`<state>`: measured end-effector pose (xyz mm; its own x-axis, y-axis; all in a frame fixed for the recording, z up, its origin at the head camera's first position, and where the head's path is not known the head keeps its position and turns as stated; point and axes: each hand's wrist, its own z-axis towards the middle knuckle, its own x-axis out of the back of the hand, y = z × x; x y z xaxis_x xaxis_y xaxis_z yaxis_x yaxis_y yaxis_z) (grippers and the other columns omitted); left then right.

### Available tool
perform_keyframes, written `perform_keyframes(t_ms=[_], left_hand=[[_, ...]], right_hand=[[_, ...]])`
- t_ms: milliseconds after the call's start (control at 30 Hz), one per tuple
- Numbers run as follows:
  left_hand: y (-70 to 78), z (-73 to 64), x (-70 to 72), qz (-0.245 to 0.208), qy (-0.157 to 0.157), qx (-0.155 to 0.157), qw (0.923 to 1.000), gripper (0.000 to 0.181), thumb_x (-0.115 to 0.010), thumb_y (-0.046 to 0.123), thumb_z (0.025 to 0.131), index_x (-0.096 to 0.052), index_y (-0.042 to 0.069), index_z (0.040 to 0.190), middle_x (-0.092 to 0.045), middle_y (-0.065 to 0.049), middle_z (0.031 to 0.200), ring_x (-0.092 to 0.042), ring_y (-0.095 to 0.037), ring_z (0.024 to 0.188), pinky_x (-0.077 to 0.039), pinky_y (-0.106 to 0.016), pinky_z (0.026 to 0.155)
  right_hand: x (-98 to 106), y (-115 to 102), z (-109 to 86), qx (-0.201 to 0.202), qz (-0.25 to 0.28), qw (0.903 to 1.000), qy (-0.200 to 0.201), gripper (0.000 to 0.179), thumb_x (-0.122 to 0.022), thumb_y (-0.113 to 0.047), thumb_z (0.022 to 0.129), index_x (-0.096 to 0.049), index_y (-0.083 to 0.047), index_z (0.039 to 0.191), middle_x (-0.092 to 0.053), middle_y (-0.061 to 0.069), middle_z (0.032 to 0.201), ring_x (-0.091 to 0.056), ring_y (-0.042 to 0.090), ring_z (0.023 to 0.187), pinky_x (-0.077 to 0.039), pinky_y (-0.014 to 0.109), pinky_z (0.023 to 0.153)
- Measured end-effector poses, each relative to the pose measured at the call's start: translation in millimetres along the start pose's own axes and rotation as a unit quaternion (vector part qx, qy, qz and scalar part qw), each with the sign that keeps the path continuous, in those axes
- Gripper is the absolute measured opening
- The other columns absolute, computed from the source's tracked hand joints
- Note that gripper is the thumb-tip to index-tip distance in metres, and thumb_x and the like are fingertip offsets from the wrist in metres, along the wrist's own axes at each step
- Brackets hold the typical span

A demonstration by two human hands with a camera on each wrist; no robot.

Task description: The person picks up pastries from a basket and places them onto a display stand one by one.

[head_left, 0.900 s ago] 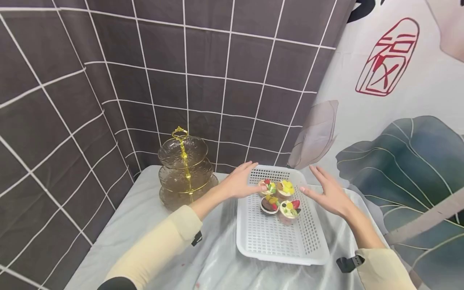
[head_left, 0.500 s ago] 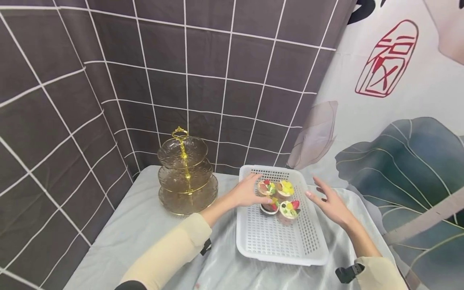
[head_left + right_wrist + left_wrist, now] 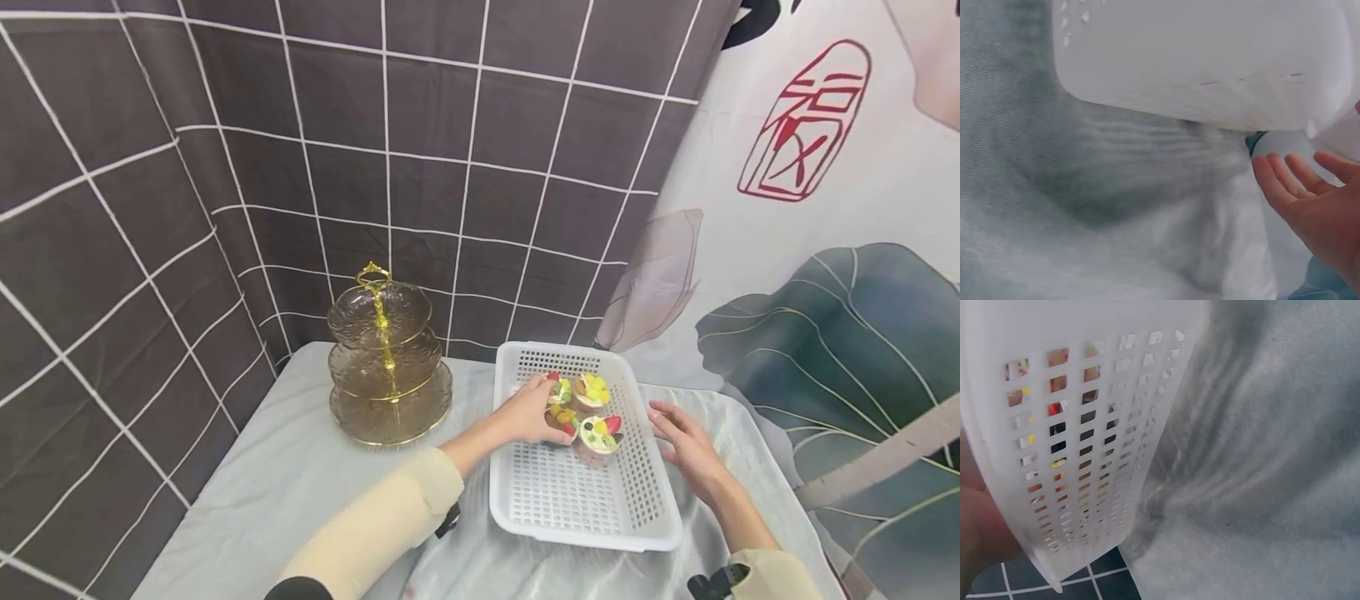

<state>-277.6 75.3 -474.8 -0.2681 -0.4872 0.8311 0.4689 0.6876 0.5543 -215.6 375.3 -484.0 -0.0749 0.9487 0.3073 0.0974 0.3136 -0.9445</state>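
My left hand reaches over the left rim of a white perforated plastic basket. Its thumb and fingers straddle a chocolate cupcake with fruit on top, thumb at the near side. Beyond the fingers, partly covered, is a strawberry-topped cupcake. Two more stand beside these: a yellow-topped cupcake and one with kiwi and strawberry. The left wrist view shows the basket wall hiding most of that hand. My right hand hovers by the basket's right side, fingers relaxed, holding nothing.
A three-tier glass stand with gold rims and a gold handle stands left of the basket. Pale grey cloth covers the table. A dark tile-patterned curtain hangs behind, and a printed white one on the right.
My left hand has moved right and down into the basket, from near its left rim to around the chocolate cupcake. The right hand has lowered and drawn slightly away from the basket's interior.
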Motion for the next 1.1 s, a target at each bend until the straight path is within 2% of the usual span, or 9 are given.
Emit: perform_keyframes(t_ms=[133, 267, 433, 533, 667, 867, 1100], left_hand=[[3.3, -1.2, -0.9, -0.005, -0.01, 0.022, 0.9997, 0.102, -0.086, 0.046, 0.072, -0.035, 0.007, 0.152, -0.025, -0.016, 0.16, -0.032, -0.031, 0.145, -0.034, -0.046, 0.115], [4.5, -0.5, -3.3, 0.003, -0.014, 0.032, 0.9994, 0.104, -0.086, 0.045, 0.073, -0.032, 0.006, 0.153, -0.021, -0.015, 0.162, -0.031, -0.031, 0.145, -0.035, -0.044, 0.115], [3.5, 3.3, -9.5, 0.022, -0.018, 0.032, 0.9991, 0.102, -0.086, 0.044, 0.074, -0.034, 0.004, 0.151, -0.019, -0.016, 0.162, -0.033, -0.03, 0.144, -0.035, -0.04, 0.115], [1.8, 6.9, -14.5, 0.035, -0.019, 0.028, 0.9988, 0.103, -0.086, 0.045, 0.074, -0.033, 0.002, 0.151, -0.021, -0.017, 0.161, -0.035, -0.029, 0.143, -0.034, -0.037, 0.115], [0.3, 10.4, -19.9, 0.029, -0.025, 0.033, 0.9987, 0.108, -0.086, 0.044, 0.074, -0.028, -0.002, 0.152, -0.023, -0.019, 0.16, -0.035, -0.029, 0.143, -0.033, -0.035, 0.115], [-0.6, 11.8, -25.0, 0.015, -0.039, 0.051, 0.9978, 0.111, -0.087, 0.04, 0.073, -0.023, -0.002, 0.155, -0.026, -0.021, 0.158, -0.039, -0.03, 0.141, -0.037, -0.037, 0.113], [-0.5, 12.8, -30.3, 0.042, -0.038, 0.044, 0.9974, 0.11, -0.087, 0.035, 0.074, -0.023, -0.002, 0.154, -0.034, -0.02, 0.153, -0.047, -0.029, 0.134, -0.041, -0.033, 0.11]], right_hand=[[0.9, 7.6, 1.5, -0.024, 0.053, 0.9983, -0.009, 0.063, -0.047, -0.042, 0.104, -0.034, 0.001, 0.148, -0.051, 0.012, 0.14, -0.055, 0.02, 0.121, -0.049, 0.042, 0.096], [1.8, 11.5, 1.9, -0.036, 0.094, 0.9945, -0.028, 0.056, -0.05, -0.037, 0.104, -0.037, 0.0, 0.144, -0.06, -0.001, 0.127, -0.062, 0.01, 0.11, -0.054, 0.037, 0.09], [0.7, 14.1, 1.8, -0.049, 0.114, 0.9915, -0.04, 0.054, -0.05, -0.03, 0.105, -0.032, -0.001, 0.145, -0.058, 0.004, 0.131, -0.063, 0.012, 0.112, -0.056, 0.039, 0.091], [-1.2, 14.1, 1.6, -0.067, 0.123, 0.9897, -0.03, 0.052, -0.052, -0.029, 0.103, -0.033, -0.004, 0.145, -0.059, 0.005, 0.129, -0.065, 0.016, 0.11, -0.056, 0.041, 0.09], [-3.1, 13.9, 0.5, -0.089, 0.149, 0.9844, -0.028, 0.053, -0.053, -0.03, 0.103, -0.033, -0.006, 0.145, -0.062, 0.004, 0.126, -0.066, 0.024, 0.11, -0.056, 0.046, 0.09], [-4.5, 16.0, 0.4, -0.098, 0.166, 0.9807, -0.032, 0.053, -0.054, -0.03, 0.103, -0.033, -0.007, 0.146, -0.063, 0.003, 0.124, -0.066, 0.025, 0.11, -0.056, 0.046, 0.091], [-2.0, 18.2, 0.7, -0.099, 0.186, 0.9766, -0.044, 0.051, -0.054, -0.03, 0.102, -0.038, -0.005, 0.144, -0.063, 0.005, 0.125, -0.065, 0.025, 0.111, -0.056, 0.045, 0.091]])
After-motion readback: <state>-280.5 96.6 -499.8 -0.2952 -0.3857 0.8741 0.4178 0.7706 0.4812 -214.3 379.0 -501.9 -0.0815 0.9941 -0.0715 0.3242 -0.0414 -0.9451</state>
